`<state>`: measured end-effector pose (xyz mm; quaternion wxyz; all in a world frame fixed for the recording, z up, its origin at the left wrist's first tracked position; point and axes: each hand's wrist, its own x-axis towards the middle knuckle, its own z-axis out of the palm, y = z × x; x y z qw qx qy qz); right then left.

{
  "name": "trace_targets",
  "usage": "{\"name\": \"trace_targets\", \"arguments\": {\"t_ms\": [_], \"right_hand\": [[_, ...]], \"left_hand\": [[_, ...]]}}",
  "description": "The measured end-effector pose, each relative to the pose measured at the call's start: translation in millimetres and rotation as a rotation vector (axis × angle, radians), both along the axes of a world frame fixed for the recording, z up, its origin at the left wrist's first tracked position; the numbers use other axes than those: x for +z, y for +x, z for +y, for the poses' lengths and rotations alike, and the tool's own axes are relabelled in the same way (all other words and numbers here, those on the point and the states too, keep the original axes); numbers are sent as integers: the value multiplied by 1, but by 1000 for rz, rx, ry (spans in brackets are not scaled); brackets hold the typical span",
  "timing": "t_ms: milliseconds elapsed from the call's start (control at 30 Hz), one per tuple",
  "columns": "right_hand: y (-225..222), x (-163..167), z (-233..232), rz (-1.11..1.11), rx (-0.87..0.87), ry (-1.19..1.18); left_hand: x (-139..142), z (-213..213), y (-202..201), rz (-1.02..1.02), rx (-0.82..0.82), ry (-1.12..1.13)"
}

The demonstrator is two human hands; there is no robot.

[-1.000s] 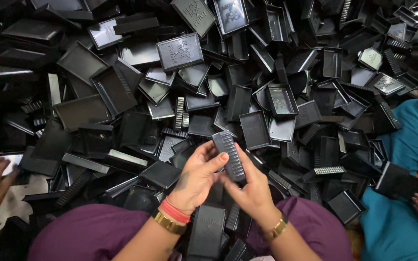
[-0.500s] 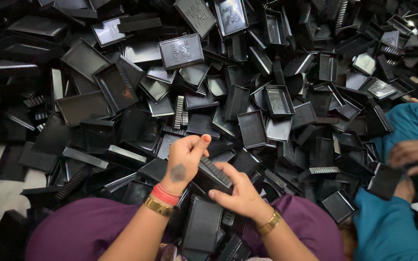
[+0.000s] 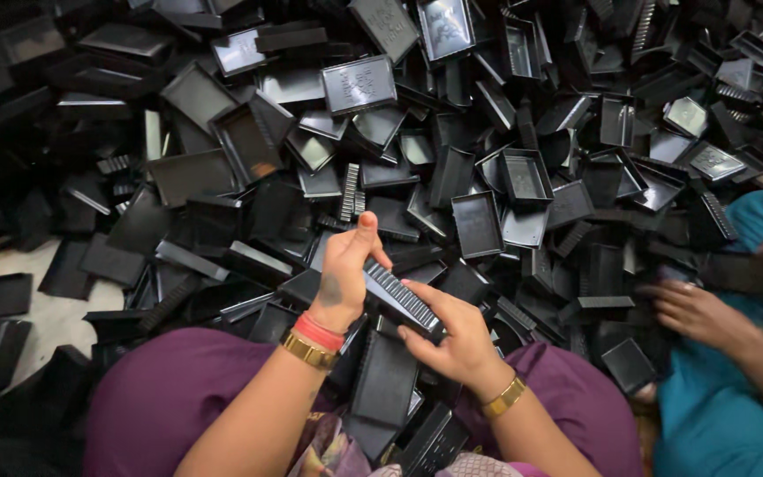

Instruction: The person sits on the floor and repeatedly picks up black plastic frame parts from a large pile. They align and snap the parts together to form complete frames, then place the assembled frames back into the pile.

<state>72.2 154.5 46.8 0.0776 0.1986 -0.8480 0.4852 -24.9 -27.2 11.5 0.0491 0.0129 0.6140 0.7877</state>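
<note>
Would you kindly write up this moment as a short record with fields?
Setting: large heap of black plastic trays and lids
Left hand: grips the upper end of a ridged black strip
Right hand: supports the strip's lower end
Lap: stack of black trays between purple-clad knees
Nearby: another person's hand, teal sleeve, reaching into the heap

A ribbed black plastic strip [image 3: 402,296], matt with a fine toothed edge, rests between a left hand [image 3: 346,274] and a right hand [image 3: 452,340] above a heap of black plastic trays [image 3: 479,221], most smooth and semi-glossy, some catching pale reflections on their flat faces. Polished gold-coloured metal bangles [image 3: 309,352] and a red bangle [image 3: 320,332] circle the wrists. Soft matt purple cloth [image 3: 169,397] covers the lap; beside it lies teal cloth [image 3: 717,424], and a patch of pale, dull floor [image 3: 46,309] shows.
</note>
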Motion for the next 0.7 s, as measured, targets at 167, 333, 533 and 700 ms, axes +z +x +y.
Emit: {"name": "trace_targets", "arguments": {"t_ms": [167,333,533,700], "right_hand": [[-2,-10,-7,-415,-292,-725],[-15,-13,6,-699,-185,-1262],[-14,-19,27,-236,59,-528],[-16,-22,27,-224,28,-603]], "left_hand": [[32,-8,0,-155,-244,287],[64,-5,16,79,-543,312],[56,3,17,205,-491,-325],[43,8,18,156,-506,15]]}}
